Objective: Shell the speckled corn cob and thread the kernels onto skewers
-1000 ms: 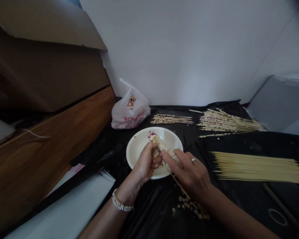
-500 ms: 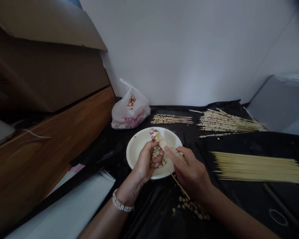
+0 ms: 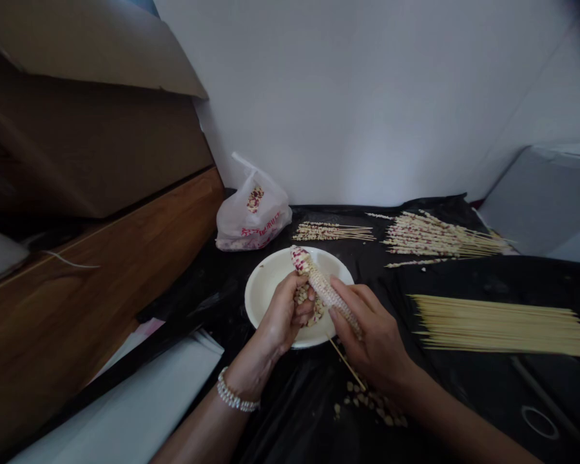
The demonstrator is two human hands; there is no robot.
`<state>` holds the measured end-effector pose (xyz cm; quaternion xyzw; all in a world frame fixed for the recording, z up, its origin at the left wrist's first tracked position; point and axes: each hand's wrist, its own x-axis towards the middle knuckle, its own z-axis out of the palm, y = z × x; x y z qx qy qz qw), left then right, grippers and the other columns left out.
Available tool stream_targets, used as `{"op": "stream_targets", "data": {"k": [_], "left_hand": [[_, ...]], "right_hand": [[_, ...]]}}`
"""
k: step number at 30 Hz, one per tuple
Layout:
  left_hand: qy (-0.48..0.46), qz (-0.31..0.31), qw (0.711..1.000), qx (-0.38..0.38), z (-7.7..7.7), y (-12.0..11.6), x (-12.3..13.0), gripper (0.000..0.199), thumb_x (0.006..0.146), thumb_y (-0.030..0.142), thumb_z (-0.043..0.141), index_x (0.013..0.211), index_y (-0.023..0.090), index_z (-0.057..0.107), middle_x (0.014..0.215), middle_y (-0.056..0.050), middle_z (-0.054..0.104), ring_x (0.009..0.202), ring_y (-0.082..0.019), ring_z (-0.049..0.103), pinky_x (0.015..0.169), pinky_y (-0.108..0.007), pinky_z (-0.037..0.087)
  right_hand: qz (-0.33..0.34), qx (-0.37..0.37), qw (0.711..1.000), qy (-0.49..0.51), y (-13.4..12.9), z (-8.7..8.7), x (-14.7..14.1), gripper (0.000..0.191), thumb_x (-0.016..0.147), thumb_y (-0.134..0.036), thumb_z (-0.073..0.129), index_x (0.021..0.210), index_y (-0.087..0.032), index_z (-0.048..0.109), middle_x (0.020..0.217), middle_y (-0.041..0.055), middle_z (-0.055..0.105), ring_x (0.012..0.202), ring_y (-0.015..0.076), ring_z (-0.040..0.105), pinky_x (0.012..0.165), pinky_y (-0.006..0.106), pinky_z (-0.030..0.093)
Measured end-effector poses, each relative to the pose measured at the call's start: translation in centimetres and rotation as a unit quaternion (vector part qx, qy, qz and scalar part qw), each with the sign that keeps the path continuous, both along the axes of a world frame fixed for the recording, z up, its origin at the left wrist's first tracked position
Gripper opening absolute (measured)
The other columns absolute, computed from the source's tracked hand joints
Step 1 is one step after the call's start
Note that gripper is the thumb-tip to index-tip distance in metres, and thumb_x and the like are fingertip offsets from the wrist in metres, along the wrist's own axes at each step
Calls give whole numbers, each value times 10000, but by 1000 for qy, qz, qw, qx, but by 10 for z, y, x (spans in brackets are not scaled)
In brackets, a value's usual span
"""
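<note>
A corn cob [image 3: 323, 286], mostly stripped of kernels, is held over a white bowl [image 3: 261, 290]. Purple-and-cream kernels still cover its far tip. My left hand [image 3: 286, 308] is closed around the cob near that tip. My right hand [image 3: 374, 338] grips the near end, its thumb and fingers along the bare side. Loose kernels [image 3: 314, 316] lie in the bowl beneath the cob, partly hidden by my left fingers. Under my right hand, a thin skewer [image 3: 347, 364] slants from the bowl's rim; whether the hand touches it I cannot tell.
Behind the bowl stands a plastic bag [image 3: 254, 216] with corn in it. Kernel-threaded skewers [image 3: 423, 235] lie at the back right, a smaller bunch [image 3: 328, 231] beside them. Bare skewers [image 3: 502, 325] are at right. Loose kernels [image 3: 377, 406] dot the black sheet. A cardboard box [image 3: 96, 135] looms left.
My right thumb and fingers have shifted along the cob, showing more of its bare side. The cob has turned slightly; my left hand has hardly moved.
</note>
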<state>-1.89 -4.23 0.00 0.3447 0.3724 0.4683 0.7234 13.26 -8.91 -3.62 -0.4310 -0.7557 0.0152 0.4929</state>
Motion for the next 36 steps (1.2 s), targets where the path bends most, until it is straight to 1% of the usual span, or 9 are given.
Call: {"op": "stream_targets", "data": {"k": [3, 5, 9, 14, 19, 25, 30, 34, 36], "left_hand": [[-18, -18, 1000, 4, -3, 1, -2, 190, 835, 308, 558, 735, 157, 499, 597, 48, 453, 384, -14, 203, 362, -155, 142], [-41, -33, 999, -11, -4, 3, -4, 214, 854, 313, 551, 726, 146, 512, 603, 44, 448, 386, -11, 194, 349, -147, 142], [-119, -53, 988, -78, 0, 5, -6, 177, 855, 259, 572, 742, 134, 519, 650, 31, 462, 398, -3, 202, 336, -121, 160], [-215, -83, 963, -141, 6, 5, -9, 147, 900, 171, 511, 760, 125, 511, 638, 34, 415, 399, -2, 245, 336, -103, 193], [-219, -75, 954, -189, 5, 6, -11, 161, 900, 131, 512, 744, 141, 472, 587, 66, 327, 387, -4, 285, 344, -101, 212], [-163, -61, 973, -150, 3, 5, -5, 258, 778, 53, 606, 703, 184, 397, 542, 106, 234, 370, -8, 207, 339, -119, 162], [-143, -44, 985, -91, 2, 3, -3, 236, 711, 89, 658, 736, 174, 440, 559, 102, 295, 391, -4, 177, 342, -114, 135], [-147, -53, 984, -89, 3, 4, -6, 125, 775, 163, 595, 709, 139, 490, 589, 61, 377, 405, -8, 187, 335, -121, 171], [-150, -50, 983, -97, 4, 5, -6, 144, 837, 205, 539, 721, 122, 519, 615, 35, 424, 405, -11, 194, 326, -122, 166]], "right_hand": [[-19, 12, 1000, 11, 2, -2, 0, 452, 965, -173, 524, 1417, -160, 502, 1122, 137, 632, 1026, 233, 671, 877, 366, 593], [-30, 25, 999, -9, 2, -4, 0, 467, 966, -177, 521, 1432, -165, 488, 1108, 137, 633, 1000, 240, 679, 838, 368, 606], [-67, 60, 994, -69, 2, -5, 0, 513, 970, -177, 517, 1477, -154, 436, 1087, 143, 646, 925, 246, 693, 749, 355, 616], [-80, 101, 984, -121, 1, -4, 1, 477, 969, -167, 546, 1435, -95, 473, 1064, 156, 653, 842, 222, 697, 656, 294, 590], [-89, 123, 978, -143, 1, -3, 2, 473, 976, -162, 535, 1438, -87, 469, 1039, 147, 670, 814, 204, 694, 625, 269, 562], [-92, 134, 969, -185, 2, -4, 4, 414, 955, -120, 552, 1361, -39, 541, 1048, 165, 692, 802, 214, 690, 608, 282, 549], [-93, 118, 974, -168, 3, -4, 5, 384, 975, -149, 530, 1342, -42, 558, 1035, 160, 690, 832, 214, 690, 628, 279, 558], [-105, 118, 974, -162, 3, -4, 4, 407, 980, -162, 518, 1377, -73, 536, 1039, 147, 691, 862, 221, 697, 647, 288, 571], [-103, 117, 975, -161, 3, -4, 4, 423, 981, -165, 516, 1395, -80, 521, 1035, 144, 691, 857, 221, 697, 648, 291, 573]]}}
